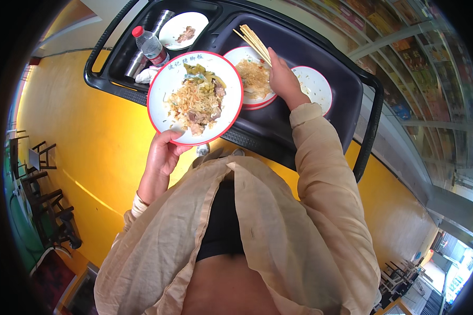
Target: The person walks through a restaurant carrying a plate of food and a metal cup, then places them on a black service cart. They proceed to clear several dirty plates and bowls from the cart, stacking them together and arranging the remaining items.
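Note:
My left hand (pixel 167 151) grips the near rim of a white plate with a red edge (pixel 161 98), thumb on top. Leftover rice, greens and meat scraps (pixel 197 102) lie on it, and its rim bears writing. A bundle of wooden chopsticks (pixel 254 41) is held in my right hand (pixel 283 78), tips pointing away to the upper left. Below that hand sits a stack of red-rimmed dishes (pixel 256 105) with rice scraps (pixel 254 76) in the top one. Right of my wrist, partly covered by my sleeve, is another white dish (pixel 313 84) with a few food bits.
A black service cart (pixel 280 147) with a deep dark tub (pixel 345 98) stands before me. Its left compartment holds a plastic bottle with a red cap (pixel 151 45), metal cups (pixel 136 65), crumpled tissue (pixel 146 75) and a white plate (pixel 187 23). Glass-fronted shelves (pixel 414 59) border the right; stools (pixel 43 155) stand left.

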`<state>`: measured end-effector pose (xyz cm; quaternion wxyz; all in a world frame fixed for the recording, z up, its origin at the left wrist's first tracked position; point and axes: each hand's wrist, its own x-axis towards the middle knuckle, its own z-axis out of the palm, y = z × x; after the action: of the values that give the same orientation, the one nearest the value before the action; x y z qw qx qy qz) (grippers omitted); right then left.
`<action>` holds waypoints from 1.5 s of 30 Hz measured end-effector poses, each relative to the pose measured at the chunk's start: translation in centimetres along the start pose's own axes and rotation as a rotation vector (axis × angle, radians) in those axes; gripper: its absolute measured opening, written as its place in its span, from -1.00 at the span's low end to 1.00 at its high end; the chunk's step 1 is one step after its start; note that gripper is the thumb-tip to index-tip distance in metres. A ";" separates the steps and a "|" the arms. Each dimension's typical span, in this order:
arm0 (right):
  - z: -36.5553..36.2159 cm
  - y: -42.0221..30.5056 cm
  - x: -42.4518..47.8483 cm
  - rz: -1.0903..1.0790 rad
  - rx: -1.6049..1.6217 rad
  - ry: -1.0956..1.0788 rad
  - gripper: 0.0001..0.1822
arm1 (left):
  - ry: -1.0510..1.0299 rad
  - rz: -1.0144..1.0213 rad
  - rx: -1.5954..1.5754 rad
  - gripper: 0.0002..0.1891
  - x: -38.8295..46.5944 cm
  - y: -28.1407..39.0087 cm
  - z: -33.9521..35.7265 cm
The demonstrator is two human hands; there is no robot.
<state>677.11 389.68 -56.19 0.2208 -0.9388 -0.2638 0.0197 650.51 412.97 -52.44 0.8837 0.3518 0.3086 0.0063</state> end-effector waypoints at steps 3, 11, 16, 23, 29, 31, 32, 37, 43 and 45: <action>0.0 -0.6 0.4 0.075 -0.202 -0.225 -0.39 | 0.002 0.001 -0.001 -0.45 -0.2 0.0 0.2; 0.8 -0.3 0.1 0.055 -0.189 -0.197 -0.38 | 0.006 -0.011 -0.041 -0.47 -0.4 0.0 0.7; 0.4 1.0 -0.7 0.058 0.053 -0.104 -0.40 | 0.023 -0.013 -0.027 -0.48 -0.3 0.0 0.4; -4.3 13.0 -5.8 0.111 0.128 -0.007 -0.39 | 0.016 -0.031 -0.023 -0.50 -0.1 -0.1 0.2; -4.1 17.6 -10.1 0.405 -0.183 -0.315 -0.40 | 0.027 -0.010 -0.014 -0.49 -0.3 -0.2 0.5; -4.0 16.2 -10.0 0.441 -0.247 -0.362 -0.39 | 0.030 -0.016 0.015 -0.45 -0.2 -0.1 0.1; -3.9 15.7 -9.9 0.458 -0.280 -0.386 -0.39 | 0.031 -0.017 0.015 -0.45 -0.2 -0.2 0.1; -3.3 14.2 -9.7 0.461 -0.382 -0.406 -0.37 | 0.047 -0.008 -0.002 -0.51 -0.2 -0.2 -0.1; -6.0 11.8 -8.0 0.366 -0.520 -0.394 -0.53 | 0.028 -0.015 -0.018 -0.48 -0.2 -0.2 0.3; -6.0 11.3 -7.2 0.294 -0.436 -0.306 -0.61 | 0.025 -0.040 -0.026 -0.48 0.0 -0.2 -0.1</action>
<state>677.34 375.05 -56.10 -0.0337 -0.9783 -0.1531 0.1357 650.44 412.89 -52.60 0.8841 0.3341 0.3266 -0.0027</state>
